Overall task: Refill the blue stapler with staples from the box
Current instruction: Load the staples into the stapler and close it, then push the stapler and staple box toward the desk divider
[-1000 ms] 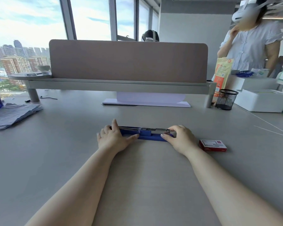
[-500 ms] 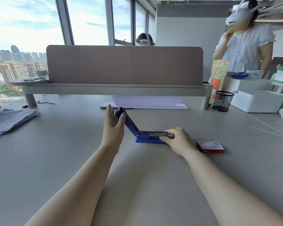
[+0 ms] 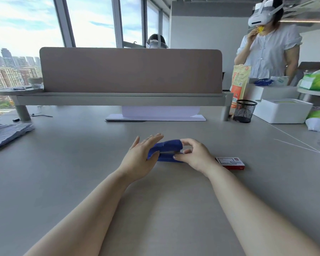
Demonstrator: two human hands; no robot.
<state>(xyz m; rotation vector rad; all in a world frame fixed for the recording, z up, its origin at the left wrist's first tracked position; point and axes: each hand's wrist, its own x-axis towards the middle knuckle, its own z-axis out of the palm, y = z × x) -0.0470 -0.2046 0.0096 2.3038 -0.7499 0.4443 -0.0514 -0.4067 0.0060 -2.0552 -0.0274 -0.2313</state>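
The blue stapler (image 3: 167,148) lies on the grey desk (image 3: 81,172) in the middle, its top folded down over its base. My left hand (image 3: 140,157) lies flat against the stapler's left end, fingers stretched over the top and thumb at the side. My right hand (image 3: 194,154) holds the stapler's right end, with the thumb on the base and the fingers over the top. The red and white staple box (image 3: 231,162) lies closed on the desk just right of my right hand.
A brown divider panel (image 3: 129,71) on a raised shelf crosses the back. A black mesh cup (image 3: 245,110), an orange bag (image 3: 238,84) and a white box (image 3: 283,110) stand at back right, where a person in a headset (image 3: 270,47) stands. Grey cloth (image 3: 6,133) lies far left.
The stapler lay opened flat, then my left hand swung its top up and over. Now the top is folded down on the base, with both hands around it.
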